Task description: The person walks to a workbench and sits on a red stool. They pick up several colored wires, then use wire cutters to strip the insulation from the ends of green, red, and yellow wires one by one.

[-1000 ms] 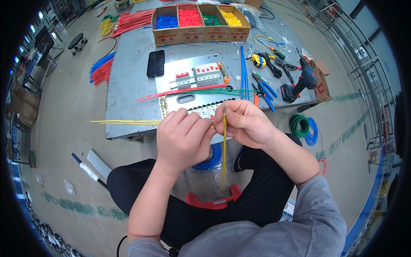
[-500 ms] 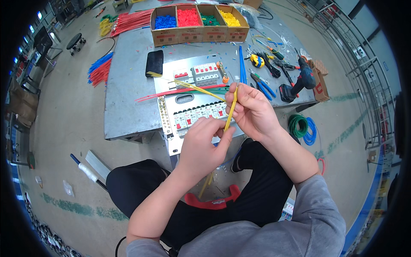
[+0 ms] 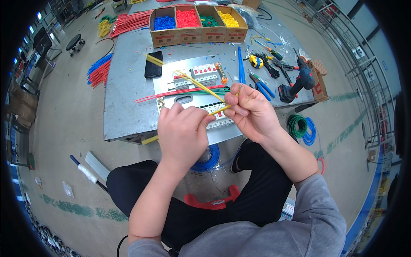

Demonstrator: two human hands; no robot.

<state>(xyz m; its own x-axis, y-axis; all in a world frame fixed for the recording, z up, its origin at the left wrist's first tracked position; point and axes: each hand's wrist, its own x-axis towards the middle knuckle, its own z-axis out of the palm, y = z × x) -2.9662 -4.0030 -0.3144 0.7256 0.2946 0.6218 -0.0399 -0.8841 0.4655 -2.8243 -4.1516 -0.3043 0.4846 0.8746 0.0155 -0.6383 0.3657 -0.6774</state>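
Observation:
Both my hands grip yellow wires (image 3: 204, 88) above a metal mounting plate (image 3: 172, 101). My right hand (image 3: 252, 109) pinches the wires between thumb and fingers near their bend. My left hand (image 3: 182, 132) is closed round a stretch running leftward, and a yellow end sticks out on its far side. Other yellow lengths slant from my right hand up toward the black phone (image 3: 153, 65). Circuit breakers (image 3: 204, 74) sit on the plate, and a second row of breakers (image 3: 220, 121) is partly hidden behind my hands. Red wires (image 3: 180, 92) and green wires (image 3: 209, 91) lie across the plate.
Beyond the plate, a cardboard box (image 3: 171, 39) holds blue, red, green and yellow small parts. Pliers (image 3: 262, 87), a tape measure (image 3: 256, 61) and a cordless drill (image 3: 303, 77) lie at right. A blue wire coil (image 3: 207, 159) rests below the table's edge (image 3: 124, 136).
My left hand has moved left and up, swinging the held yellow stretch from steep to nearly level. The upper yellow lengths have shifted over the phone. My right hand stays almost in place.

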